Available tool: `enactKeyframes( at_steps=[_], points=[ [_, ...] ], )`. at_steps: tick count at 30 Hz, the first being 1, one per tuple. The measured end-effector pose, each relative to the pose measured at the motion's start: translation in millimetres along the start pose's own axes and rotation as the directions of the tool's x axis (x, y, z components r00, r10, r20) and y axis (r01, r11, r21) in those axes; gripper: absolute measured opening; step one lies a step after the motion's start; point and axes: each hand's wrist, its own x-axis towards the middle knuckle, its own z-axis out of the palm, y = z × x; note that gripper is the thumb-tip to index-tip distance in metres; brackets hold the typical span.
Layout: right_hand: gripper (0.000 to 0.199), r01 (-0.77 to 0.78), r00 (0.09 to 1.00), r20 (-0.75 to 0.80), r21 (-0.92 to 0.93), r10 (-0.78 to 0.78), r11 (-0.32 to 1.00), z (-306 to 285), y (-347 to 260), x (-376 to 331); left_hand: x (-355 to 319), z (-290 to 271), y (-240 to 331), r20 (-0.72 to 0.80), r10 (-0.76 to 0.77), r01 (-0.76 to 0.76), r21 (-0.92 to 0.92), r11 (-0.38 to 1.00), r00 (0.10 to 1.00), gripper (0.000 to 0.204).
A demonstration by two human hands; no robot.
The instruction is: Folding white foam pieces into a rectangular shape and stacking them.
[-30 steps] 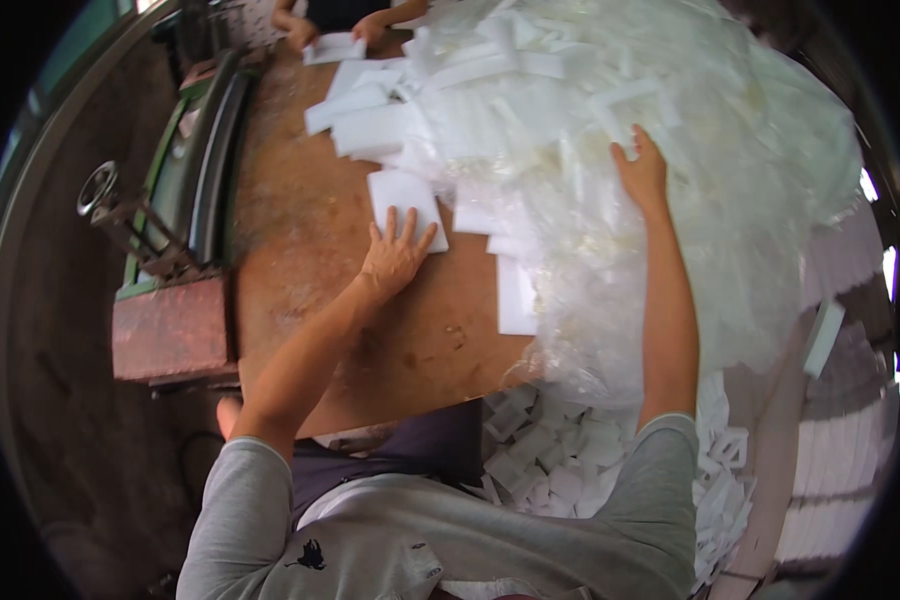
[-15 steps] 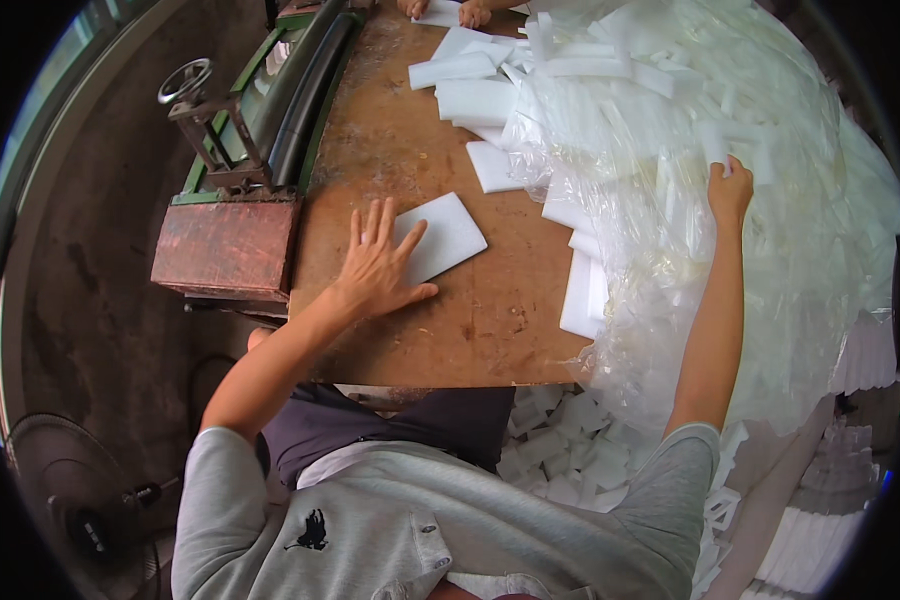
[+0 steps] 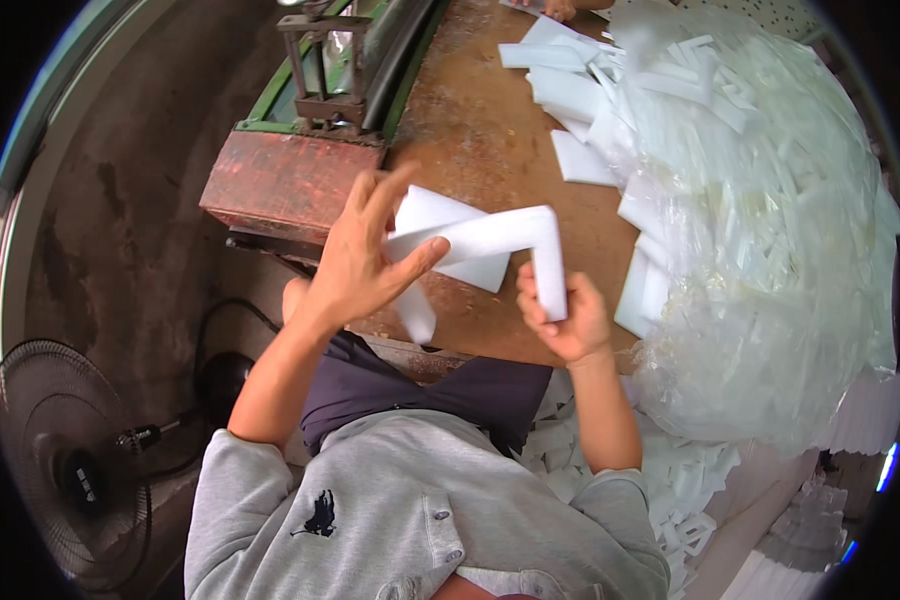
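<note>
A bent, U-shaped strip of white foam (image 3: 500, 232) is held above the near part of the table. My right hand (image 3: 575, 318) has its fingers wrapped round the strip's right arm. At the opposite corner my left hand (image 3: 360, 255) is spread, thumb stretched out across the strip and fingers raised, slightly blurred; part of the strip passes behind it. Beneath the strip, a flat white foam rectangle (image 3: 485, 274) lies on the brown wooden table (image 3: 470, 120), partly covered from sight.
Clear plastic film full of white foam pieces (image 3: 760, 250) heaps over the table's right side, with loose foam slabs (image 3: 570, 92) along its edge. A green-framed roller machine (image 3: 335, 80) stands left. Another person's hand (image 3: 560, 8) shows at the far end. A fan (image 3: 70, 470) stands lower left.
My right hand has come back from the plastic-covered heap with the U-shaped foam strip. My left hand has lifted off the flat foam rectangle to the strip. The view has shifted.
</note>
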Motion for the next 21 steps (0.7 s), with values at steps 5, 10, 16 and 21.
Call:
enactKeyframes(
  at_steps=[5, 10, 16, 21],
  points=[
    [0.041, -0.068, 0.994, 0.096, 0.254, 0.045, 0.965, 14.8, 41.7, 38.7, -63.2, 6.4, -26.5, -0.383, 0.042, 0.041, 0.206, 0.978, 0.923, 0.092],
    [0.041, -0.135, 0.975, 0.195, 0.155, 0.104, 0.979, 19.8, 60.1, 57.0, -89.5, -3.7, -42.5, -0.346, -0.358, 0.337, -0.120, 0.934, 0.868, 0.054],
    [0.070, 0.095, 0.859, 0.432, -0.663, -0.275, -0.743, 8.1, 36.9, 88.0, -85.4, -84.5, -75.5, -0.626, -0.340, 0.456, 0.029, 0.889, 0.702, 0.022],
    [0.069, 0.276, 0.924, 0.377, -0.768, -0.060, -0.577, -24.0, 12.8, 94.5, -52.5, -169.7, -107.5, -0.701, -0.196, 0.561, 0.336, 0.757, 0.685, 0.033]
  ],
)
